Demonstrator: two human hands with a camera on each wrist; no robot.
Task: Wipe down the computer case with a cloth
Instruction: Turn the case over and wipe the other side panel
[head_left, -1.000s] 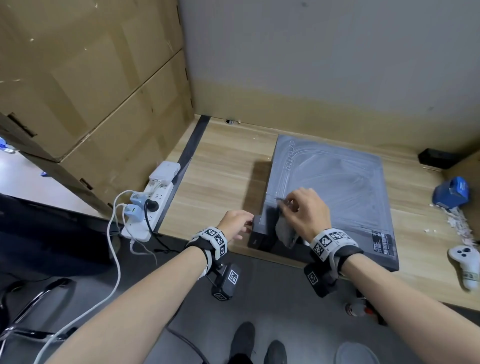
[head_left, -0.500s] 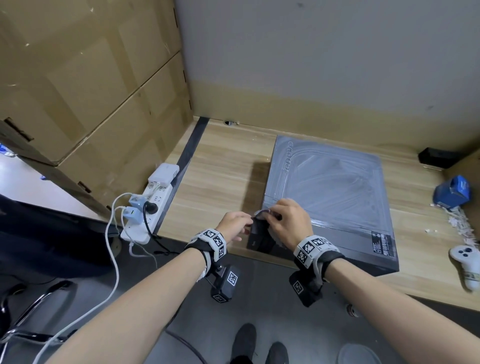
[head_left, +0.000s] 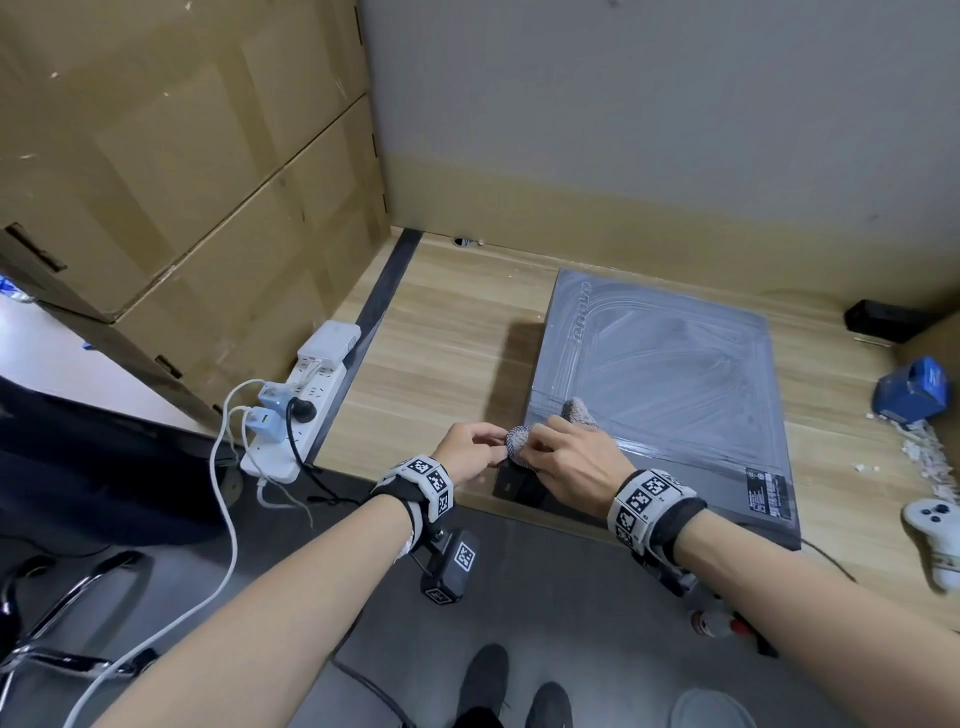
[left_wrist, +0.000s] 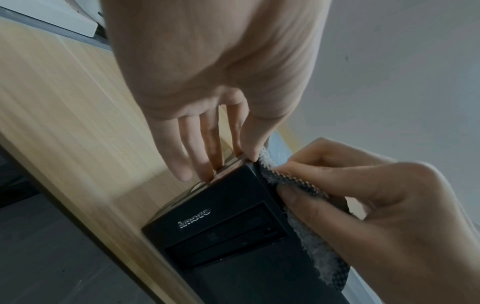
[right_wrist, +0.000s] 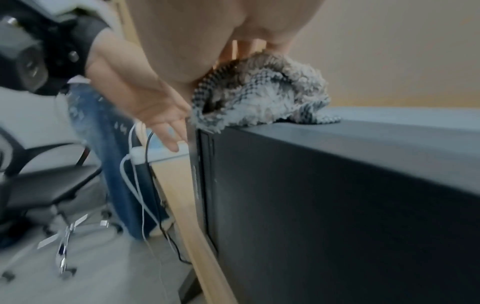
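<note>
The computer case (head_left: 665, 374) lies flat on the wooden desk (head_left: 441, 364), its grey top streaked with wipe marks. My right hand (head_left: 569, 460) grips a bunched grey cloth (head_left: 574, 410) on the case's near-left corner. In the left wrist view the cloth (left_wrist: 293, 181) drapes over the black front panel (left_wrist: 223, 222), held by the right hand (left_wrist: 363, 195). My left hand (head_left: 470, 449) is beside that corner; its straight fingers (left_wrist: 202, 164) rest on the case's edge and the thumb touches the cloth. The right wrist view shows the cloth (right_wrist: 262, 92) on the case's top edge (right_wrist: 337, 185).
A white power strip (head_left: 306, 410) with plugs and cables lies at the desk's left edge under stacked cardboard boxes (head_left: 182, 182). A blue object (head_left: 914, 389), white crumbs and a white controller (head_left: 935, 530) lie to the right. A small black box (head_left: 883, 319) sits at the back right.
My right hand has slid the cloth left along the near edge to the case's near-left corner, where it meets my left hand. The left hand has hardly moved.
</note>
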